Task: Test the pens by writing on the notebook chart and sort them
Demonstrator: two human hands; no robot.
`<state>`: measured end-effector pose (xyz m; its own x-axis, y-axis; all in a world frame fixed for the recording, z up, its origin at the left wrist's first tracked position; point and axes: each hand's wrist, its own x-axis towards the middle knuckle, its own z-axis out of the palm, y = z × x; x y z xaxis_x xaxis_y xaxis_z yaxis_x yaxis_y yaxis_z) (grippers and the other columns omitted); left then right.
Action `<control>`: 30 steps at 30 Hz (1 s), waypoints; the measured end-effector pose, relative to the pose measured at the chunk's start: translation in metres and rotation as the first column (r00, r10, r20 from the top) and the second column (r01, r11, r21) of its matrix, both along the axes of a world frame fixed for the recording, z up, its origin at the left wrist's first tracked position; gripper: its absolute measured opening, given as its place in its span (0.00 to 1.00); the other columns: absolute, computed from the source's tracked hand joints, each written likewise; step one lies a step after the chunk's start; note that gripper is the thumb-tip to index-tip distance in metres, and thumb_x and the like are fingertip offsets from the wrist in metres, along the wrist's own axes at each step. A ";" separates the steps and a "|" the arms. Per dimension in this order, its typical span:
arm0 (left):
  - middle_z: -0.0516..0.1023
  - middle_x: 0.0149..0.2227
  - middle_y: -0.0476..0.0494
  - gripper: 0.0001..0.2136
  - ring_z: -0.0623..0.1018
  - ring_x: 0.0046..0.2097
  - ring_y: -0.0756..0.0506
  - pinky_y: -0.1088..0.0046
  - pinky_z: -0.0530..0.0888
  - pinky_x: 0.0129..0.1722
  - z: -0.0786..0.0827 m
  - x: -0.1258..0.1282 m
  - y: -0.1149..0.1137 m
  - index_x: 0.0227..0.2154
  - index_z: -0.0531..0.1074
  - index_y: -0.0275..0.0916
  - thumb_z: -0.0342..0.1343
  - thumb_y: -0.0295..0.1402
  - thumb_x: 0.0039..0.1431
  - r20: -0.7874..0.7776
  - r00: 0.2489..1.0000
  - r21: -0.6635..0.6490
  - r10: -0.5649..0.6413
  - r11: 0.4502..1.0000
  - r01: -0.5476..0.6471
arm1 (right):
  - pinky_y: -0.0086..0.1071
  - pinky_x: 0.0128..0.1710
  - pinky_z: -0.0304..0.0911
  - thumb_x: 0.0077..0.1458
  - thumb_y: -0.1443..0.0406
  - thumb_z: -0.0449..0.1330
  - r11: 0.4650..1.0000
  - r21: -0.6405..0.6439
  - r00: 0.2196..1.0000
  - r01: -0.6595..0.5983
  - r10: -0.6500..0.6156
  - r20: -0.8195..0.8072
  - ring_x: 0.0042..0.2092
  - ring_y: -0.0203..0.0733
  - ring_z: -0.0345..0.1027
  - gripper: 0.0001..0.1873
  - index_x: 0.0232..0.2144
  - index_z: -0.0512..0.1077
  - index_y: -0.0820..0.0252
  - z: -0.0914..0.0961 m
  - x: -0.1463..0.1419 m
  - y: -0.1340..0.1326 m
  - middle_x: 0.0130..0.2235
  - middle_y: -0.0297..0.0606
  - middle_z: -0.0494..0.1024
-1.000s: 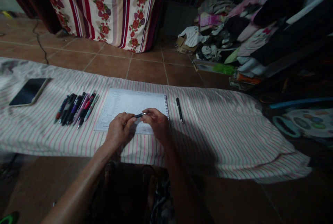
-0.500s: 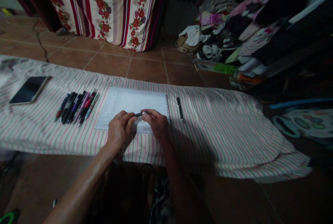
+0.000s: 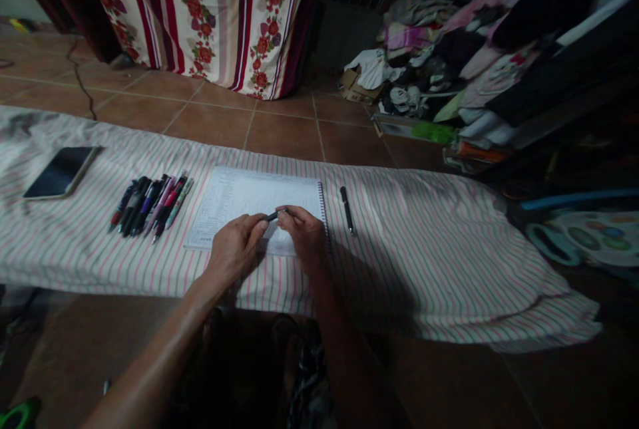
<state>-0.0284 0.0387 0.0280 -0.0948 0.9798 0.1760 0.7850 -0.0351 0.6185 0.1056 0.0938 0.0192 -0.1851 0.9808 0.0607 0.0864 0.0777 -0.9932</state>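
Dark pen (image 3: 273,215): only a short middle stretch shows. Both ends are covered by the fingers (image 3: 259,221) of the left hand (image 3: 233,251) and the right hand (image 3: 305,237), so tip and cap cannot be told.
Notebook (image 3: 249,195): print too small to read; near edge hidden under both hands.
Row of pens (image 3: 148,205): barrels overlap, count uncertain.
Striped cloth (image 3: 424,249): cut off at the left edge (whatever carries it is covered).
Clothes pile (image 3: 449,50): dim, items not separable, cut off at the right edge.
Green object (image 3: 17,414): cut by the bottom-left corner, unidentifiable.
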 end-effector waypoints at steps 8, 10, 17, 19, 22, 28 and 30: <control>0.77 0.40 0.41 0.16 0.76 0.42 0.44 0.68 0.70 0.42 -0.005 -0.001 0.000 0.46 0.68 0.38 0.42 0.36 0.61 -0.040 0.999 0.008 -0.009 1.000 0.010 | 0.31 0.34 0.68 0.45 0.57 0.59 0.999 -0.038 0.997 -0.012 0.009 -0.073 0.32 0.39 0.72 0.14 0.32 0.75 0.59 -0.002 -0.001 0.003 0.30 0.36 0.78; 0.78 0.40 0.42 0.16 0.76 0.41 0.44 0.68 0.71 0.40 -0.003 0.000 -0.001 0.46 0.69 0.39 0.42 0.36 0.61 -0.032 0.999 -0.024 -0.011 1.000 0.010 | 0.31 0.35 0.68 0.44 0.58 0.60 0.998 -0.048 0.996 -0.032 0.028 -0.084 0.34 0.39 0.72 0.15 0.34 0.74 0.59 -0.002 -0.002 0.003 0.32 0.36 0.78; 0.79 0.31 0.44 0.15 0.77 0.35 0.44 0.71 0.70 0.34 0.003 0.001 -0.001 0.43 0.70 0.39 0.42 0.37 0.61 0.059 0.998 -0.118 -0.004 0.993 0.011 | 0.32 0.38 0.67 0.42 0.61 0.61 0.993 -0.077 0.990 -0.087 0.078 -0.116 0.36 0.40 0.73 0.16 0.36 0.74 0.59 -0.005 -0.007 0.002 0.33 0.35 0.79; 0.79 0.31 0.45 0.15 0.77 0.34 0.45 0.72 0.70 0.34 0.003 0.001 -0.001 0.43 0.70 0.39 0.42 0.37 0.61 0.144 0.988 -0.126 -0.047 0.990 0.065 | 0.32 0.36 0.67 0.42 0.61 0.61 0.990 -0.091 0.988 -0.109 0.098 -0.119 0.35 0.39 0.73 0.15 0.35 0.75 0.58 -0.005 -0.007 0.001 0.32 0.35 0.79; 0.79 0.34 0.44 0.16 0.77 0.36 0.46 0.72 0.70 0.35 0.003 -0.002 -0.001 0.45 0.69 0.38 0.44 0.38 0.60 0.210 0.976 -0.105 -0.056 0.991 0.079 | 0.30 0.34 0.67 0.42 0.60 0.61 0.991 -0.095 0.987 -0.097 0.083 -0.139 0.32 0.38 0.72 0.13 0.33 0.75 0.59 -0.004 -0.006 0.001 0.29 0.33 0.79; 0.78 0.30 0.45 0.12 0.77 0.32 0.46 0.71 0.70 0.33 0.003 -0.006 -0.002 0.35 0.74 0.39 0.46 0.36 0.58 0.165 0.985 -0.096 -0.058 0.993 0.075 | 0.30 0.35 0.65 0.42 0.60 0.61 0.994 -0.084 0.989 -0.069 0.057 -0.138 0.32 0.37 0.71 0.13 0.32 0.75 0.60 0.002 0.001 0.003 0.29 0.33 0.78; 0.78 0.29 0.45 0.12 0.76 0.32 0.46 0.72 0.69 0.33 0.002 -0.007 -0.002 0.34 0.75 0.39 0.46 0.35 0.58 0.173 0.983 -0.100 -0.053 0.992 0.071 | 0.30 0.36 0.65 0.42 0.60 0.61 0.991 -0.095 0.987 -0.089 0.075 -0.140 0.33 0.37 0.71 0.15 0.34 0.75 0.60 0.003 0.002 0.004 0.30 0.33 0.79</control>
